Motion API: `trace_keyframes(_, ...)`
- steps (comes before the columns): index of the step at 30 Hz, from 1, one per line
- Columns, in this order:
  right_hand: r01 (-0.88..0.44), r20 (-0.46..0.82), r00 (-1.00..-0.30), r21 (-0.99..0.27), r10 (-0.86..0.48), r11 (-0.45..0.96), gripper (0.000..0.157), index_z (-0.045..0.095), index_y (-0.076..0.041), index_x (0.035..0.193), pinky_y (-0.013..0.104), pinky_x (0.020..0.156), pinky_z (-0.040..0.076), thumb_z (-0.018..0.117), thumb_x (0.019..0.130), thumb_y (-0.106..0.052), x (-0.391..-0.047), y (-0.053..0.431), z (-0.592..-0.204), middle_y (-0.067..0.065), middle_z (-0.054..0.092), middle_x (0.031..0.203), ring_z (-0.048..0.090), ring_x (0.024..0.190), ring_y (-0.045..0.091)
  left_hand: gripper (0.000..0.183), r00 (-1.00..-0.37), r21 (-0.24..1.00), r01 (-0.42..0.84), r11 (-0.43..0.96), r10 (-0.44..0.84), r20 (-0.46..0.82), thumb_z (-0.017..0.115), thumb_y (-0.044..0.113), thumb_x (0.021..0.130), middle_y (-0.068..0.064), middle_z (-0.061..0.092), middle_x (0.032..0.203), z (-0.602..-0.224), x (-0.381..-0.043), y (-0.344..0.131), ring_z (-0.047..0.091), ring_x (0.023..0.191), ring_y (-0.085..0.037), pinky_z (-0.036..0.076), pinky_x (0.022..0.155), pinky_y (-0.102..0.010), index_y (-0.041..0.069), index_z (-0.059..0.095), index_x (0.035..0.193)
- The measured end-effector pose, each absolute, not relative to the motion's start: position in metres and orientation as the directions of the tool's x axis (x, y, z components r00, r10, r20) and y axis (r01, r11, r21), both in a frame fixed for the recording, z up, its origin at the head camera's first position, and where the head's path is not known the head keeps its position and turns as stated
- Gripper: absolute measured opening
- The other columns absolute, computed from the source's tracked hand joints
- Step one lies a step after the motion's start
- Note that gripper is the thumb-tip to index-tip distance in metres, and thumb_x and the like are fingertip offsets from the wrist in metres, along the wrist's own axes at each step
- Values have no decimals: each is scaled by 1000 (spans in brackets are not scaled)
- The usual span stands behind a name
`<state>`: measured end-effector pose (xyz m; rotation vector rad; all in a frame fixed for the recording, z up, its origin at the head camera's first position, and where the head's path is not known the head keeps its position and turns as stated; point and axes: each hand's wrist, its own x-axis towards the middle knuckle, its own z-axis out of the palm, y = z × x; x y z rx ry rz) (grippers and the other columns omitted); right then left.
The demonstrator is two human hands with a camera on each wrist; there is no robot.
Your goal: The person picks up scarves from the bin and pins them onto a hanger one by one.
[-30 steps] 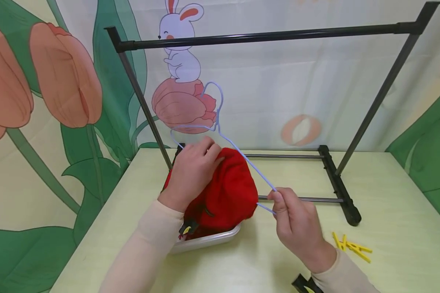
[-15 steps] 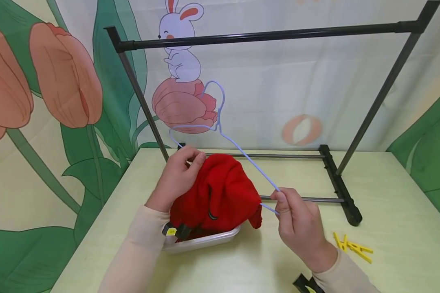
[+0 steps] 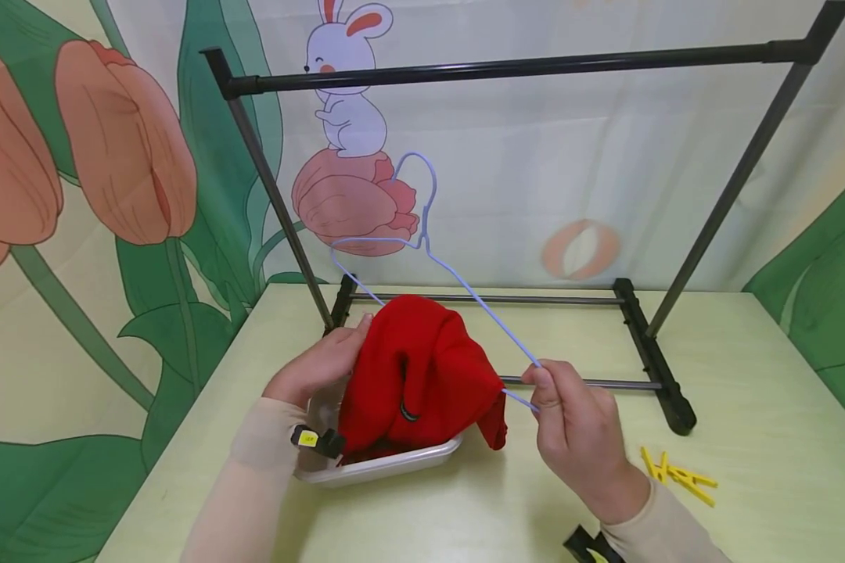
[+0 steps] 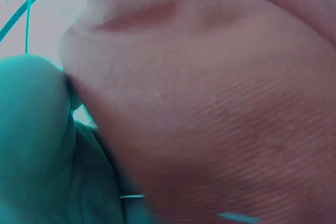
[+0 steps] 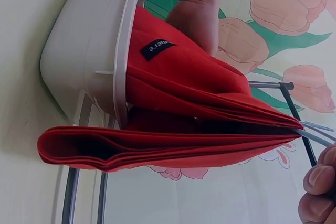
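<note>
Right hand (image 3: 577, 438), seen from the head camera, pinches the right end of the pale blue wire hanger (image 3: 465, 289) between thumb and fingers, just beside the red cloth (image 3: 422, 375). That hanger's long axis runs from this hand up and leftward across the cloth, and its hook points up toward the black rail of the drying rack (image 3: 507, 69). Left hand (image 3: 320, 363) lies against the cloth's left side with its fingers curled on the fabric; it is the nearer hand to the cloth's bulk. The cloth is draped over the hanger wire and sags into the white tray (image 3: 394, 465) on the desk (image 3: 746, 438). Yellow pegs (image 3: 676, 471) lie well apart to the right

From the left wrist, skin fills nearly everything, so I cannot tell the grip there; a thin line of hanger wire crosses the upper corner

From the right wrist, the cloth (image 5: 184, 108) hangs in folded layers over the tray (image 5: 89, 51) rim, its folds tapering toward the wire end beside the right hand's fingertips (image 5: 320, 177)
</note>
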<state>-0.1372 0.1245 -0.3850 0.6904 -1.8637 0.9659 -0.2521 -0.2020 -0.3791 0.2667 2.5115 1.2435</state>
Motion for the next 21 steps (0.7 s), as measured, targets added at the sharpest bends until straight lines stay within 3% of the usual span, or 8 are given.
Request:
trace_keyframes(3,-776,900,-429,-326,-73,541,42,67,0,95,19,46,44,48,116,-31,-138,125,-385,-1,55,60,47,48,8,59,-926,843,20,537,328,-186,38,52,115,-5,71,91,-385,-255,-203,66,102,-23,53,92,-38,6,74,109)
trace_keyframes(6,-776,904,-421,-319,-72,544,42,67,0,95,19,45,43,48,116,-31,-138,127,-385,-2,55,60,46,47,8,38,-943,917,-34,397,292,-161,50,36,115,-1,71,88,-385,-255,-201,67,88,-19,55,80,-29,3,70,119)
trace_keyframes(10,-776,907,-415,-312,-70,548,43,67,0,94,19,44,43,48,116,-31,-139,129,-388,-2,55,60,45,47,8,22,-971,983,-88,159,204,-120,61,18,110,3,72,98,-377,-252,-196,69,91,-17,60,79,-26,8,61,129)
trace_keyframes(14,-784,919,-386,-281,-80,553,45,68,1,93,18,44,42,47,117,-31,-141,131,-390,-2,54,59,45,48,7,27,-994,996,1,88,106,-8,69,14,104,1,67,107,-362,-249,-188,64,103,-20,60,84,-27,11,60,129)
trace_keyframes(21,-787,911,-396,-275,-112,552,44,68,0,94,17,45,43,47,117,-31,-140,134,-390,-3,55,60,46,48,6,23,-960,948,280,154,71,272,70,11,102,-2,65,120,-340,-249,-174,61,113,-24,61,87,-26,15,62,123)
